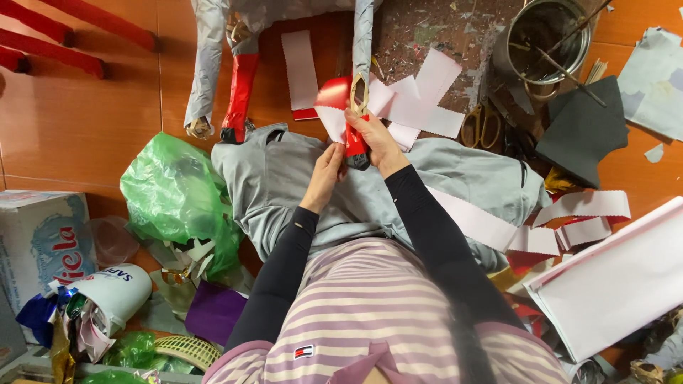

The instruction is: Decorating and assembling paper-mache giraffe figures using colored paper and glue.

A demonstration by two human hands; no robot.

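The paper-wrapped frame leg (pixel 361 50) runs lengthwise away from the person, its red-covered lower end between both hands. Right hand (pixel 377 139) grips that end; left hand (pixel 329 171), just beside it, pinches the red-and-white paper strip (pixel 332 107) (scalloped edge) against it.

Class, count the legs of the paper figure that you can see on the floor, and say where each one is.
3. A grey leg at far left, a red-wrapped leg beside it, and a leg in the hands. More may be hidden beyond the top edge.

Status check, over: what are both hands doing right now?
Left hand pinching the scalloped red-and-white paper strip. Right hand gripping the grey papier-mache leg at its red end. Nothing blocking.
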